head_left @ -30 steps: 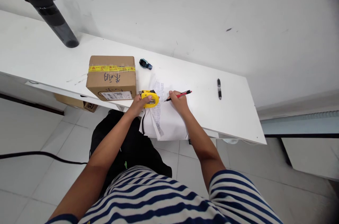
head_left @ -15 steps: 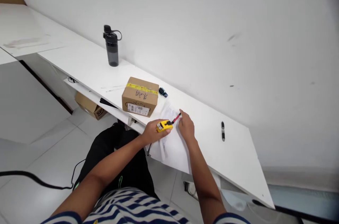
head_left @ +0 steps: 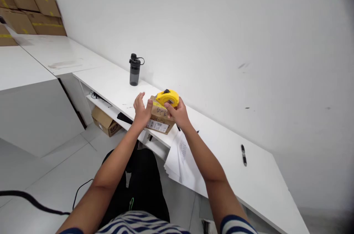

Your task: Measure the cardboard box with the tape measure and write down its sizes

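My right hand (head_left: 179, 115) grips a yellow tape measure (head_left: 168, 97) with a black button on top, holding it above a small cardboard box (head_left: 160, 111). That box has yellow tape, handwriting and a white label on its front; the tape measure and my hands cover parts of it. At the box's left side is my left hand (head_left: 142, 113), fingers apart and thumb up, with nothing in it. I cannot tell whether it touches the cardboard. Printed white papers (head_left: 182, 156) lie below my right forearm, overhanging the front edge. Small dark ends of something show beside that forearm.
A dark water bottle (head_left: 134, 71) stands by the wall on the white desk (head_left: 221, 149). A black pen (head_left: 243, 155) lies to the right. Stacked cartons (head_left: 41, 12) fill the far left corner. Another carton (head_left: 105, 121) sits below the desk, and a black cable (head_left: 33, 200) hangs lower left.
The tape measure has passed from my left hand to my right. Both hands have moved from the papers to the box. A slim red-and-black item no longer shows at my right hand. The view has shifted.
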The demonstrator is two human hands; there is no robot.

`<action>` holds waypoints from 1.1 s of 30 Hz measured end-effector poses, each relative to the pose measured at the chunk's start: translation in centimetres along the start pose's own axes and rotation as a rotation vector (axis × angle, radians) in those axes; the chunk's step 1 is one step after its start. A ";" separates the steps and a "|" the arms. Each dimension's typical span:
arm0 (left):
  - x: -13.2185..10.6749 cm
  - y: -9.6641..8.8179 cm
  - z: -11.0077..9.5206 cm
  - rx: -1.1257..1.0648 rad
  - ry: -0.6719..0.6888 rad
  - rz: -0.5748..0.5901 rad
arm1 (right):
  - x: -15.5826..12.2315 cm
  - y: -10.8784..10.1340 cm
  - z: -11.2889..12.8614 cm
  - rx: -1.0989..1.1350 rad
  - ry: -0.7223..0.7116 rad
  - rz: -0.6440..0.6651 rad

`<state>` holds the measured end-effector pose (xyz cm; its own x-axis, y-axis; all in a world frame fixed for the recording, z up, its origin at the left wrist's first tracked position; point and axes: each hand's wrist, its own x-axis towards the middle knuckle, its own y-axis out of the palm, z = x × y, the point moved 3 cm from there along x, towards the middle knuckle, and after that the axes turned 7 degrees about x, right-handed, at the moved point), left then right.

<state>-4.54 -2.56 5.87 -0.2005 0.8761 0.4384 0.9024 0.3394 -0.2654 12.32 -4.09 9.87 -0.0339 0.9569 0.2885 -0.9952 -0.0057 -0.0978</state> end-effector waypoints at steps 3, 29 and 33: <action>0.3 0.7 4.0 -0.069 -0.326 0.137 | 4.1 0.9 -0.6 -0.298 -0.053 0.056; -0.1 3.2 6.7 -0.165 -0.185 0.163 | 0.8 -13.2 -4.2 -0.501 0.205 0.228; 0.0 3.3 6.4 -0.215 -0.198 0.154 | 0.3 -13.8 -3.6 -0.451 0.261 0.180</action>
<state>-3.97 0.78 -0.52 -0.1072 0.9682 0.2258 0.9835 0.1366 -0.1190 26.38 -2.67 7.88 -0.1191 0.9928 -0.0105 -0.8356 -0.1059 -0.5390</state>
